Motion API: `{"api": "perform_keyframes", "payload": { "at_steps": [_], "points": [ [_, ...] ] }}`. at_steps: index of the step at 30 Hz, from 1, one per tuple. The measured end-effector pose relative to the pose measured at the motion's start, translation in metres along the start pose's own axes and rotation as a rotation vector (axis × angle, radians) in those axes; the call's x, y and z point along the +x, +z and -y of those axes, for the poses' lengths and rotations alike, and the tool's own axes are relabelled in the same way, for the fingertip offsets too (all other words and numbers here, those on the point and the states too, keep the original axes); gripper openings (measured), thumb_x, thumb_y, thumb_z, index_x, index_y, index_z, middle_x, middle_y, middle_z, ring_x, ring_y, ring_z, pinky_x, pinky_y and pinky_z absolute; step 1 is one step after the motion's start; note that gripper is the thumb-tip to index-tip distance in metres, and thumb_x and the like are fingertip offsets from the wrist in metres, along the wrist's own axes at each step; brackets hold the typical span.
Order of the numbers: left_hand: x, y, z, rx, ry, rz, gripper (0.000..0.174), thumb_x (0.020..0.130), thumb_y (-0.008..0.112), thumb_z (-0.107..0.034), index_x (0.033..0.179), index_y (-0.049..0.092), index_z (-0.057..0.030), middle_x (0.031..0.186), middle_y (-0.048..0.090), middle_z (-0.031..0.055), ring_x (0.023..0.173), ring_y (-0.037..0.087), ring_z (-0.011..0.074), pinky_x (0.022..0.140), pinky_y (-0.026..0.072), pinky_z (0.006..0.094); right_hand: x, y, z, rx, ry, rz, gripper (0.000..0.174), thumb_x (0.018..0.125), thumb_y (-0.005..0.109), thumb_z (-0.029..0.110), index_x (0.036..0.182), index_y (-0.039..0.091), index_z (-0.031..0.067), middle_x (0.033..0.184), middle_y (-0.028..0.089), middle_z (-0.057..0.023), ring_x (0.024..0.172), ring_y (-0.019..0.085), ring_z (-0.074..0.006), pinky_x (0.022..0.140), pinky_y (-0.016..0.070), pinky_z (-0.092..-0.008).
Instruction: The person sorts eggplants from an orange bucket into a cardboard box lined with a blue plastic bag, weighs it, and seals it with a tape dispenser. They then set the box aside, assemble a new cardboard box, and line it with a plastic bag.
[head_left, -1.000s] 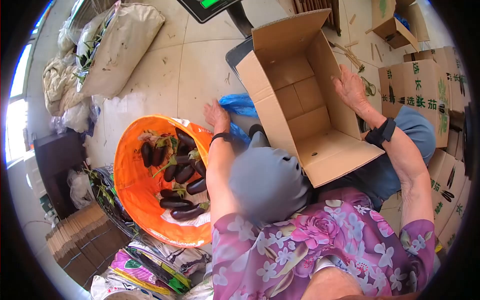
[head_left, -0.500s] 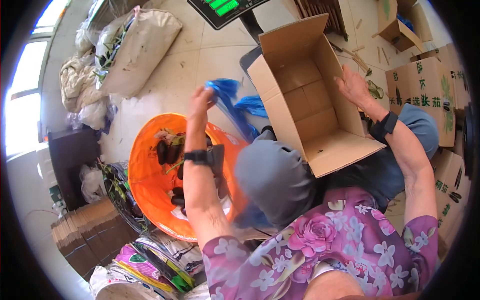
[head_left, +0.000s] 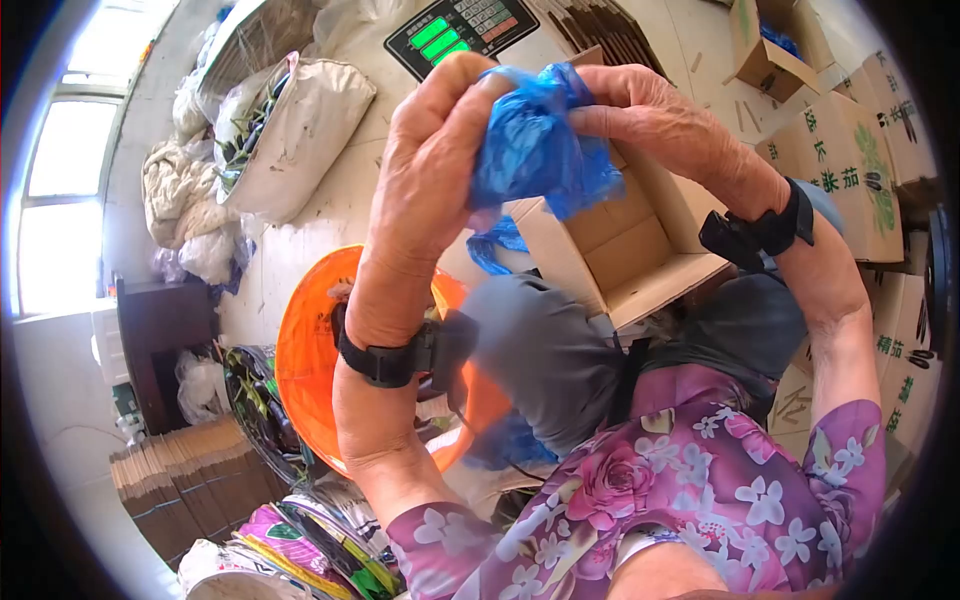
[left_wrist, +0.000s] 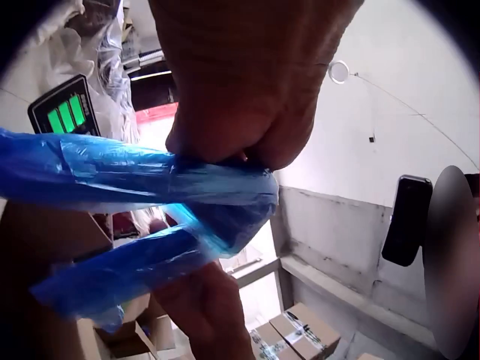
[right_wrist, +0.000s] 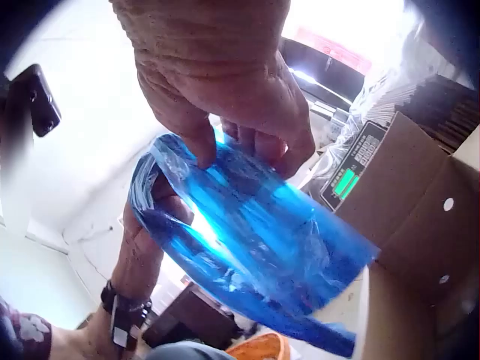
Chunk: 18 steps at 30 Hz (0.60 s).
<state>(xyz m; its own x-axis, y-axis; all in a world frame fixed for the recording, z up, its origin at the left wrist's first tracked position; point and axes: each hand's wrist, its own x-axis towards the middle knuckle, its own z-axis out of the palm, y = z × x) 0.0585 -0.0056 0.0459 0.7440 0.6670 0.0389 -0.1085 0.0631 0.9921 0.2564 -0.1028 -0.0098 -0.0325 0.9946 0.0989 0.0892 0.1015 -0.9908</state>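
Note:
Both hands hold a crumpled blue plastic bag (head_left: 545,140) up in front of the chest. The left hand (head_left: 425,160) pinches its left side, and the right hand (head_left: 655,120) grips its upper right edge between thumb and fingers. In the left wrist view, the bag (left_wrist: 97,172) hangs in folded strips below the left hand (left_wrist: 240,97). From the right wrist, the bag (right_wrist: 262,225) spreads out beneath the right hand (right_wrist: 225,75). Behind and below the hands stands an open cardboard box (head_left: 560,250), its inside partly hidden by the bag and right arm.
An orange basket (head_left: 310,340) stands left of the knees, partly behind the left arm. Another blue bag (head_left: 495,245) lies beside the box. A scale display (head_left: 440,40) is beyond the hands. Printed boxes (head_left: 830,170) stand at right, flattened cardboard (head_left: 200,480) at lower left.
The left hand has risen and moved right with a blue bag. The right hand has left the box's side and now grips the bag too. The view has shifted slightly.

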Motion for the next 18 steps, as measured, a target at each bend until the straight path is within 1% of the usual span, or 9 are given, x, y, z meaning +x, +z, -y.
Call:
{"api": "perform_keyframes", "payload": {
  "at_steps": [2, 3, 5, 7, 10, 12, 14, 16, 18],
  "points": [
    [0.003, 0.016, -0.009, -0.020, 0.014, 0.053, 0.014, 0.094, 0.062, -0.016, 0.101, 0.062, -0.0041, 0.083, 0.061, -0.0018, 0.075, 0.053, 0.0009, 0.061, 0.0436, 0.0180, -0.008, 0.005, 0.011, 0.331, 0.062, -0.046, 0.039, 0.097, 0.057, 0.020, 0.130, 0.051, 0.0000, 0.095, 0.066, -0.0038, 0.075, 0.062, -0.0095, 0.074, 0.0516, -0.0220],
    [0.001, 0.018, -0.016, -0.020, 0.014, 0.057, 0.014, 0.094, 0.062, -0.016, 0.101, 0.062, -0.0041, 0.083, 0.061, -0.0018, 0.075, 0.053, 0.0009, 0.061, 0.0436, 0.0180, -0.016, -0.003, 0.016, 0.330, 0.061, -0.050, 0.039, 0.097, 0.057, 0.020, 0.130, 0.051, 0.0000, 0.095, 0.066, -0.0038, 0.075, 0.062, -0.0095, 0.074, 0.0516, -0.0220],
    [-0.003, 0.016, -0.029, 0.519, -0.096, 0.314, 0.026, 0.092, 0.066, -0.020, 0.112, 0.061, -0.0038, 0.086, 0.064, 0.0006, 0.075, 0.060, 0.0069, 0.064, 0.0498, 0.0217, -0.044, -0.034, 0.021, 0.912, -0.001, -0.033, 0.026, 0.101, 0.051, 0.021, 0.118, 0.055, 0.0010, 0.072, 0.053, 0.0008, 0.059, 0.049, -0.0070, 0.052, 0.0435, -0.0197],
    [0.005, 0.007, 0.010, 0.772, -0.049, 0.512, 0.018, 0.086, 0.067, -0.018, 0.100, 0.068, -0.0063, 0.074, 0.063, -0.0005, 0.067, 0.059, 0.0107, 0.062, 0.0495, 0.0296, -0.065, -0.070, 0.018, 0.957, -0.041, 0.031, 0.018, 0.103, 0.046, 0.021, 0.101, 0.054, 0.0049, 0.065, 0.038, 0.0028, 0.051, 0.034, -0.0062, 0.042, 0.0314, -0.0201],
    [0.016, 0.000, 0.051, 1.119, 0.028, 0.562, 0.012, 0.090, 0.061, -0.015, 0.093, 0.068, -0.0048, 0.068, 0.063, 0.0030, 0.062, 0.060, 0.0151, 0.062, 0.0503, 0.0345, -0.098, -0.084, 0.056, 0.987, 0.094, -0.010, 0.021, 0.104, 0.043, 0.021, 0.090, 0.049, 0.0074, 0.066, 0.037, 0.0021, 0.050, 0.034, -0.0069, 0.043, 0.0317, -0.0207],
    [0.030, -0.009, 0.074, 1.247, 0.157, 0.368, 0.014, 0.094, 0.054, -0.012, 0.091, 0.066, -0.0041, 0.064, 0.061, 0.0065, 0.059, 0.060, 0.0167, 0.061, 0.0510, 0.0345, -0.133, -0.104, 0.069, 0.897, 0.044, -0.104, 0.023, 0.104, 0.043, 0.023, 0.088, 0.048, 0.0077, 0.066, 0.038, 0.0023, 0.050, 0.034, -0.0068, 0.043, 0.0308, -0.0206],
    [0.043, -0.011, 0.078, 1.136, -0.032, 0.349, 0.014, 0.094, 0.053, -0.010, 0.090, 0.065, -0.0037, 0.064, 0.061, 0.0061, 0.060, 0.061, 0.0152, 0.060, 0.0511, 0.0334, -0.158, -0.093, 0.073, 0.803, -0.008, -0.199, 0.024, 0.104, 0.044, 0.024, 0.087, 0.047, 0.0079, 0.067, 0.038, 0.0025, 0.050, 0.034, -0.0066, 0.042, 0.0299, -0.0205],
    [0.053, -0.003, 0.077, 0.879, -0.166, 0.270, 0.014, 0.093, 0.051, -0.006, 0.090, 0.063, -0.0013, 0.070, 0.064, 0.0053, 0.067, 0.065, 0.0118, 0.061, 0.0521, 0.0298, -0.177, -0.072, 0.081, 0.943, 0.087, -1.002, 0.024, 0.104, 0.044, 0.026, 0.090, 0.050, 0.0076, 0.067, 0.038, 0.0029, 0.051, 0.034, -0.0062, 0.043, 0.0296, -0.0205],
    [0.056, 0.020, 0.065, 0.340, -0.107, 0.134, 0.015, 0.093, 0.052, -0.005, 0.097, 0.066, -0.0001, 0.084, 0.067, 0.0062, 0.071, 0.066, 0.0137, 0.063, 0.0539, 0.0257, -0.188, -0.075, 0.059, 0.961, 0.082, -0.885, 0.023, 0.104, 0.044, 0.026, 0.093, 0.051, 0.0074, 0.066, 0.038, 0.0029, 0.050, 0.034, -0.0062, 0.042, 0.0293, -0.0206]
  ]
}}
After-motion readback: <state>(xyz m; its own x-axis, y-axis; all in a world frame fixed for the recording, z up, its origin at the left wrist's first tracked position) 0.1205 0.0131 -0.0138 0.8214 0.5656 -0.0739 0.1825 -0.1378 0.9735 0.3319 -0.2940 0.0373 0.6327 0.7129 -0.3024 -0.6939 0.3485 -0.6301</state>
